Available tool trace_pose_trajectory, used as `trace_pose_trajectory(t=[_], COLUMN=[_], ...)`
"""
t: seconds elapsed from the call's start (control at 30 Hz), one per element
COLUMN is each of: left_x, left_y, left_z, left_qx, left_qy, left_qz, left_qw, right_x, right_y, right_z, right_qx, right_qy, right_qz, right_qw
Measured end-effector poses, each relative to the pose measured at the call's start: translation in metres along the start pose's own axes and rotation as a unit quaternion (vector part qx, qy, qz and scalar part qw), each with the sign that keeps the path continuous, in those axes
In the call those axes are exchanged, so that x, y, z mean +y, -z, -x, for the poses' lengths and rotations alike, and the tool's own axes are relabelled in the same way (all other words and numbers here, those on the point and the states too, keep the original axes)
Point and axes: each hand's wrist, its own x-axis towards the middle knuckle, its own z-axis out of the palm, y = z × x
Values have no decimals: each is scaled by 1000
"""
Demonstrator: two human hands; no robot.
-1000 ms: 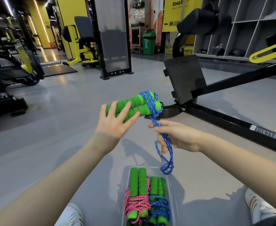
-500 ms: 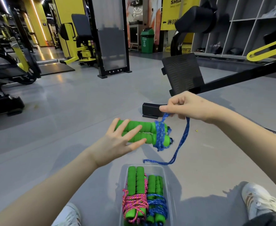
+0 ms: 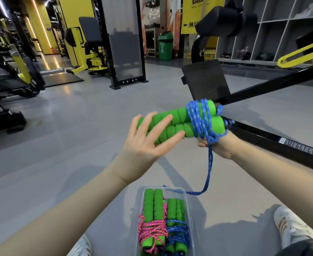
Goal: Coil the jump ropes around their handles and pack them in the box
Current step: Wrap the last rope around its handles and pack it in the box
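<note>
My left hand (image 3: 148, 143) grips two green foam handles (image 3: 179, 122) side by side, fingers spread across them. A blue rope (image 3: 200, 119) is wound several times around their right end. My right hand (image 3: 218, 145) sits just under that end, pinching the rope, mostly hidden behind the coils. The loose tail (image 3: 208, 174) hangs down and curls at the far rim of the clear plastic box (image 3: 189, 209) on the floor between my feet. Inside lie a pink-roped pair of handles (image 3: 152, 228) and a blue-roped pair (image 3: 177, 230).
A black machine rail (image 3: 274, 143) with a footplate (image 3: 205, 80) runs across the right, close behind my hands. My white shoes (image 3: 290, 228) flank the box. Gym machines stand at far left and a black-framed panel (image 3: 124, 43) behind. Grey floor spreads to the left.
My right hand has dropped from above the handles to beneath them, carrying the rope around for another turn. The handles rose and shifted right, and the hanging tail is shorter.
</note>
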Motion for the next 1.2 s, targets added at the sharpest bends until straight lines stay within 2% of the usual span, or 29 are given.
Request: trace_pose_trajectory(t=[0.07, 0.1, 0.17, 0.37, 0.47, 0.53, 0.63, 0.7, 0.8, 0.9, 1.07, 1.13, 1.2], left_x=[-9, -12, -19, -42, -50, -50, -44, -39, -29, -20, -8, -1, 9], left_y=[-6, -8, -10, -21, -24, -22, -17, -13, -10, -10, -9, -8, -6], left_z=[4, 8, 15, 43, 64, 73, 78, 79, 77, 77, 73, 66, 56], left_qx=[-5, -14, -32, -121, -170, -190, -229, -271, -292, -251, -188, -152, -119], left_qy=[22, 30, 53, 125, 97, 65, 11, -40, -105, -162, -197, -198, -189], left_qz=[-16, -22, -25, -74, -102, -109, -103, -92, -57, -19, 21, 38, 55], left_qw=[1000, 999, 998, 982, 975, 974, 968, 957, 949, 954, 962, 968, 973], right_x=[0, -2, -1, -5, -22, -38, -62, -70, -72, -62, -40, -33, -29], right_y=[-16, -22, -32, -45, -49, -47, -42, -37, -28, -13, 2, 9, 16], right_z=[-2, -2, 0, 12, 21, 25, 27, 23, 14, 2, -9, -13, -16], right_qx=[-7, -9, -17, -131, -221, -250, -227, -195, -156, -99, 3, 32, 50], right_qy=[-2, -11, -14, -13, -25, -13, 82, 147, 181, 194, 298, 296, 264], right_qz=[-62, -48, -1, 161, 259, 313, 470, 515, 489, 448, 440, 400, 328], right_qw=[998, 999, 1000, 978, 940, 916, 849, 821, 839, 867, 847, 867, 906])
